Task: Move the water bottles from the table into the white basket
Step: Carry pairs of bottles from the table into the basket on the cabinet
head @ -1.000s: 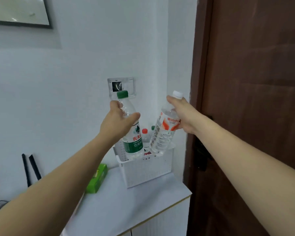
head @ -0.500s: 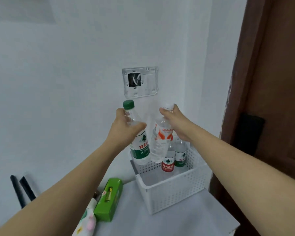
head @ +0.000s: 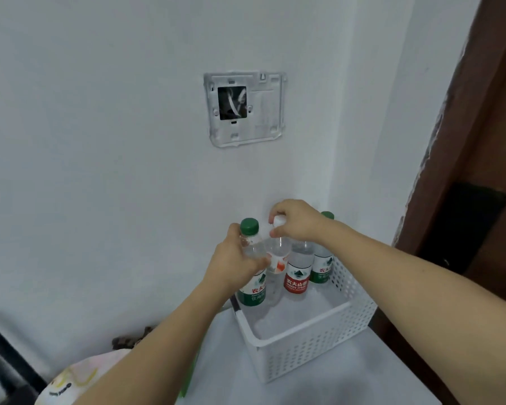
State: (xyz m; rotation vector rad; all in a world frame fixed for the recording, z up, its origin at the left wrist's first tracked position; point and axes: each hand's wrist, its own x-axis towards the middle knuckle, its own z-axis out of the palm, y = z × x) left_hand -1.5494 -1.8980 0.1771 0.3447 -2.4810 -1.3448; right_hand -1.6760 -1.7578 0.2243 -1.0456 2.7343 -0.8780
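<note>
My left hand [head: 234, 266] grips a green-capped, green-labelled bottle [head: 252, 287] by its shoulder, down at the far left corner of the white basket [head: 310, 343]. Just to its right, my right hand [head: 297, 219] pinches the white cap of a clear bottle with a red-and-white label [head: 276, 267], which is lowered into the basket. A red-labelled bottle [head: 297, 279] and another green-labelled bottle [head: 322, 266] stand upright along the basket's far side. My right hand hides their upper parts.
The basket sits on a white table [head: 348, 384] in the corner, against the white wall, with a brown door [head: 485, 171] to the right. A bare plastic wall mount [head: 244, 108] hangs above. A pale patterned bag [head: 70, 378] lies at the lower left.
Both hands have come down with their bottles, from above the basket to inside it. The view has moved closer and tilted downward.
</note>
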